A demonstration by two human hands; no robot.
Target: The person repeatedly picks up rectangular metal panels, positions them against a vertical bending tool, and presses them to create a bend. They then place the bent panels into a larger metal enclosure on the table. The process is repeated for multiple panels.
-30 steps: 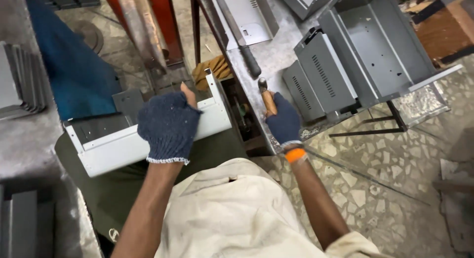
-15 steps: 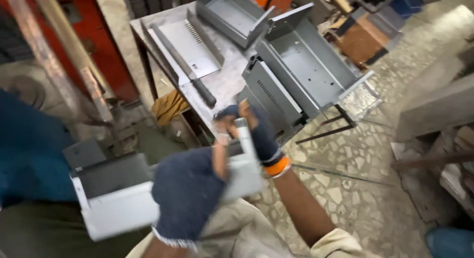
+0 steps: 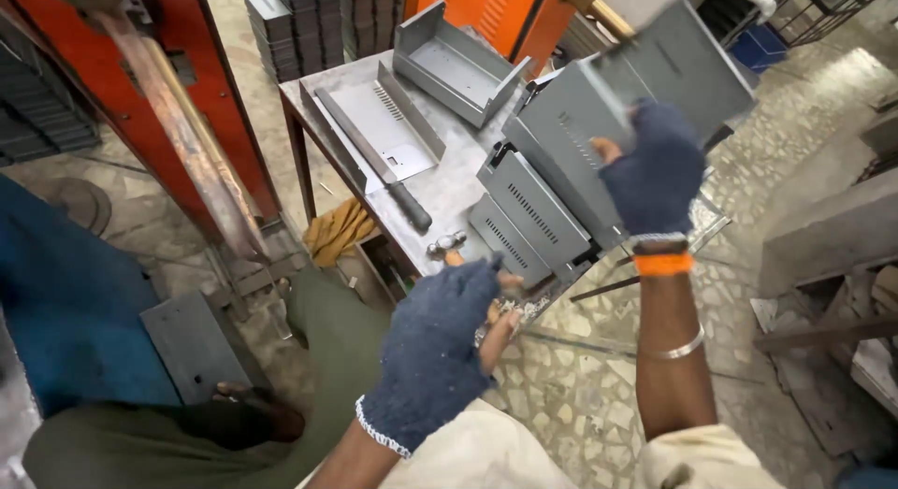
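Grey sheet-metal housing [image 3: 645,87] is held raised over the stack of housings [image 3: 543,208], the gloved right hand [image 3: 655,171] clamped on its lower edge; the gloved left hand [image 3: 435,349] hangs lower, fingers loosely curled on nothing, near the hammer [image 3: 449,249] at the edge of the steel table [image 3: 449,190]; a long file [image 3: 374,157] lies beside.

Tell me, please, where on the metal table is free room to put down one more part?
The table has one bare patch, between the long blade tool and the leaning grey panels. The back holds an open tray, the left a flat sheet. The right hand holds a grey box.
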